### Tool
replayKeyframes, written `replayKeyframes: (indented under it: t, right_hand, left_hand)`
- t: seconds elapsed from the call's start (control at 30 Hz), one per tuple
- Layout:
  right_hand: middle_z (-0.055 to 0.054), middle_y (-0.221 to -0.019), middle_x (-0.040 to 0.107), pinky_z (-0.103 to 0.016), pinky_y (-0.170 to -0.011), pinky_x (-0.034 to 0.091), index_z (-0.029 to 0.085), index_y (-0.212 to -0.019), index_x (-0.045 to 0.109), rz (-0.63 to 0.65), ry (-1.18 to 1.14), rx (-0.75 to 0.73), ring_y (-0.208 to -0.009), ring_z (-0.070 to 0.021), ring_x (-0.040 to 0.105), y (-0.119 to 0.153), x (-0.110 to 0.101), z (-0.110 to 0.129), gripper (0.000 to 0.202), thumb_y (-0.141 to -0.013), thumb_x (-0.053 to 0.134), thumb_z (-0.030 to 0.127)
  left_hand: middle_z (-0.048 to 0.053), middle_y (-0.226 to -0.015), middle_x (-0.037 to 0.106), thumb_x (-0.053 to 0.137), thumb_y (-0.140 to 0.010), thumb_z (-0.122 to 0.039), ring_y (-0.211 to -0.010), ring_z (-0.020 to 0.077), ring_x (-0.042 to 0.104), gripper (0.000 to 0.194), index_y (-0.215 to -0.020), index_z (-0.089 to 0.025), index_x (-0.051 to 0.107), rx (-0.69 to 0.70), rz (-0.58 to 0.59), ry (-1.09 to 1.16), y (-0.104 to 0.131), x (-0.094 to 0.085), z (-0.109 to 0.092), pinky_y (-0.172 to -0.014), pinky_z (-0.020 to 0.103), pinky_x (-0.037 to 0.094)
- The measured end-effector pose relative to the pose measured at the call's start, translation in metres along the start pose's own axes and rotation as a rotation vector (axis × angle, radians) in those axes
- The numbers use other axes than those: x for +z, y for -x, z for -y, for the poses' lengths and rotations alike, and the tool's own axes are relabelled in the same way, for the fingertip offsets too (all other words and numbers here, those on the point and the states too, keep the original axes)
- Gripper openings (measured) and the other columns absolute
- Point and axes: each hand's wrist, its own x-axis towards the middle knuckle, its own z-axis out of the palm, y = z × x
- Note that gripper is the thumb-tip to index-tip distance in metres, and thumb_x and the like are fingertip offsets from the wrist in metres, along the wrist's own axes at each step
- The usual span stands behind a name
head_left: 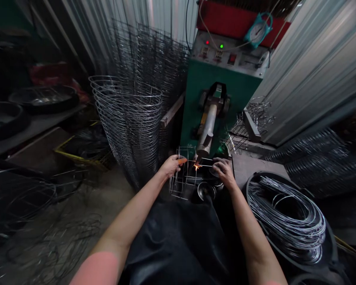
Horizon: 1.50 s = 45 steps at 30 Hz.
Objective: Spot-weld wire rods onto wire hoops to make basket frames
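Note:
A small wire frame [184,186] stands between my two hands, under the metal arm [207,130] of a green machine [192,91]. Orange sparks [197,166] glow at the arm's lower tip, where it meets the wires. My left hand [172,165] is closed round the left side of the frame, with something orange showing at its fingertips. On the right, my right hand [223,169] has its fingers bent round the right end of the wires. Below the sparks is a round metal part [206,190].
Tall stacks of wire rings [130,118] stand left of the machine. A round tub [329,237] of coiled wire [308,233] is at the right. Loose wire lies on the floor at left. A yellow-edged crate [65,144] sits further left.

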Motion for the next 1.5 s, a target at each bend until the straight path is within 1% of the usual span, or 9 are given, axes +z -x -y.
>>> replayKeyframes:
  t: [0.23,0.47,0.63,0.83,1.07,1.23,1.3,1.4,1.5]
  right_hand:
    - [-0.005,-0.108,0.061,-0.044,-0.092,0.032,0.023,-0.074,0.061,-0.001,-0.014,0.031,-0.103,-0.0255,0.041,0.002,-0.001,0.003,0.024,-0.083,0.048,0.040]
    - [-0.005,-0.107,0.062,-0.045,-0.091,0.034,0.023,-0.072,0.062,0.012,0.014,0.007,-0.102,-0.0260,0.041,0.010,-0.005,0.015,0.026,-0.084,0.048,0.041]
    - [-0.006,-0.107,0.062,-0.046,-0.091,0.035,0.023,-0.073,0.063,0.009,0.043,-0.043,-0.101,-0.0265,0.042,0.029,-0.006,0.029,0.025,-0.084,0.049,0.041]
    - [-0.007,-0.105,0.063,-0.046,-0.088,0.038,0.024,-0.075,0.064,0.050,0.046,-0.109,-0.100,-0.0267,0.043,0.060,-0.004,0.054,0.024,-0.084,0.049,0.041]
    - [-0.007,-0.105,0.062,-0.047,-0.090,0.036,0.023,-0.075,0.065,0.018,0.048,-0.097,-0.103,-0.0272,0.042,0.061,-0.001,0.065,0.027,-0.084,0.050,0.044]
    - [-0.008,-0.110,0.059,-0.048,-0.091,0.034,0.023,-0.081,0.066,-0.175,0.114,0.027,-0.108,-0.0288,0.042,0.064,0.003,0.065,0.028,-0.077,0.056,0.049]
    - [-0.009,-0.098,0.061,-0.043,-0.086,0.039,0.021,-0.079,0.064,-0.268,0.067,0.123,-0.099,-0.0269,0.049,0.067,0.003,0.067,0.031,-0.076,0.056,0.051]
    - [-0.004,-0.068,0.058,-0.030,-0.063,0.045,0.018,-0.066,0.059,-0.175,-0.178,0.409,-0.069,-0.0187,0.055,0.064,0.007,0.070,0.033,-0.075,0.058,0.050]
    - [-0.001,-0.061,0.055,-0.022,-0.043,0.040,0.017,-0.068,0.056,-0.060,-0.650,0.777,-0.052,-0.0122,0.053,0.047,0.017,0.070,0.029,-0.071,0.064,0.044]
  left_hand:
    - [0.000,-0.067,0.054,0.074,-0.053,-0.028,-0.055,0.0068,0.045,0.027,-0.071,-0.014,0.058,-0.009,0.026,-0.053,-0.002,-0.001,0.000,-0.042,0.017,0.027]
    - [-0.001,-0.065,0.054,0.074,-0.052,-0.029,-0.055,0.0073,0.047,0.029,-0.071,-0.015,0.058,0.031,0.053,-0.068,0.011,-0.008,0.002,-0.044,0.017,0.029]
    - [0.000,-0.066,0.054,0.075,-0.052,-0.033,-0.057,0.0081,0.049,0.033,-0.073,-0.014,0.059,0.040,0.099,-0.042,0.038,-0.018,0.015,-0.044,0.016,0.031]
    - [0.001,-0.073,0.055,0.077,-0.049,-0.034,-0.062,0.0089,0.051,0.038,-0.077,-0.014,0.060,0.017,0.052,0.044,0.086,-0.032,0.033,-0.044,0.017,0.034]
    - [0.000,-0.071,0.054,0.078,-0.048,-0.032,-0.060,0.0085,0.050,0.037,-0.073,-0.014,0.058,-0.013,-0.054,0.128,0.115,-0.033,0.037,-0.042,0.016,0.032]
    - [-0.001,-0.069,0.052,0.078,-0.043,-0.031,-0.056,0.0070,0.047,0.040,-0.072,-0.014,0.057,-0.044,-0.144,0.194,0.120,-0.030,0.043,-0.042,0.017,0.032]
    - [-0.002,-0.066,0.051,0.077,-0.042,-0.031,-0.055,0.0071,0.046,0.041,-0.072,-0.014,0.057,-0.036,-0.185,0.212,0.118,-0.028,0.045,-0.042,0.018,0.033]
    - [-0.002,-0.064,0.049,0.077,-0.044,-0.033,-0.054,0.0070,0.045,0.041,-0.073,-0.014,0.056,0.011,-0.225,0.219,0.115,-0.019,0.049,-0.043,0.018,0.033]
    - [-0.003,-0.064,0.048,0.074,-0.049,-0.037,-0.055,0.0069,0.043,0.038,-0.074,-0.015,0.057,0.089,-0.217,0.191,0.112,-0.004,0.055,-0.044,0.017,0.033]
